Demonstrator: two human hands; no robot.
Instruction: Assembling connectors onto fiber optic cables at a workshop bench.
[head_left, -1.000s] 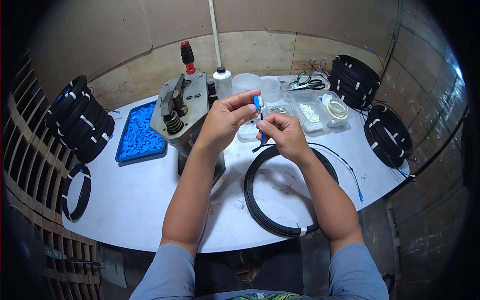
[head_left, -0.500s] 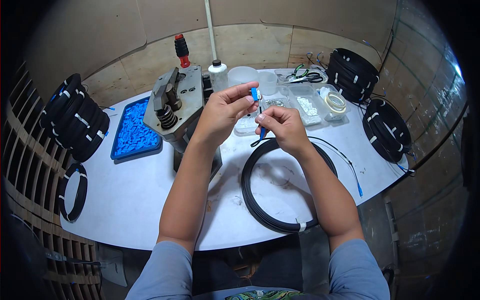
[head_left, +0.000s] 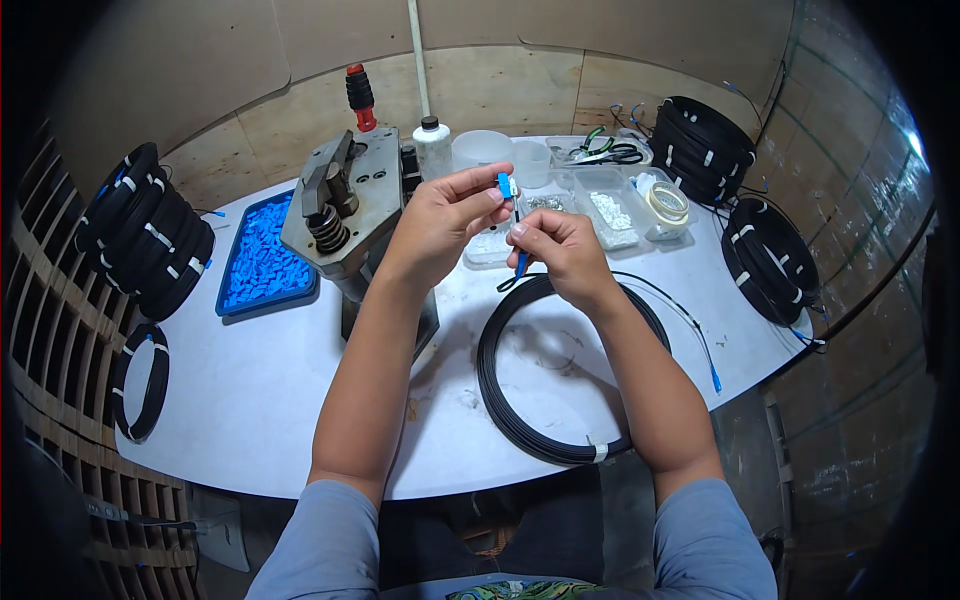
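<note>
A small blue connector point(head_left: 505, 185) is pinched between thumb and forefinger of the left hand point(head_left: 440, 225), raised above the table point(head_left: 250, 400) for close sight. The cable end point(head_left: 520, 262) is pinched by the right hand point(head_left: 560, 250), at 5 o'clock of the connector, apparently for alignment. The black cable coil point(head_left: 560, 440) lies at 6 o'clock.

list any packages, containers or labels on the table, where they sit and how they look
Blue tray: left of the press, rectangular, full of small blue parts.
White bottle: back centre, dark cap.
Clear plastic boxes: behind the hands, rectangular, holding small white parts.
Tape roll: right of the boxes, pale ring.
</note>
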